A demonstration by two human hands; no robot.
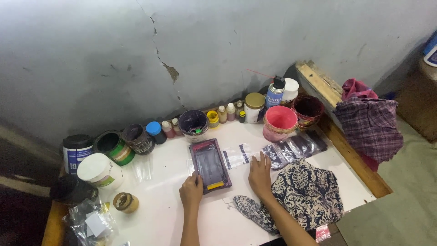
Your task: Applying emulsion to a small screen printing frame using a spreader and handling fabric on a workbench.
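A small purple-stained printing frame (210,165) lies flat on the white table (168,168), with a yellow strip at its near end. My left hand (191,191) rests at the frame's near left corner, fingers curled against its edge. My right hand (260,176) lies flat on the table just right of the frame, fingertips touching clear plastic sleeves (255,155) spread in a row. Whether the left hand grips the frame or only touches it is unclear.
Ink pots and small bottles line the wall: a dark purple pot (193,123), a pink bucket (280,122), a spray can (274,92), a white tub (98,171). A patterned cloth (307,193) lies at the right; a plaid cloth (371,127) hangs off the wooden edge.
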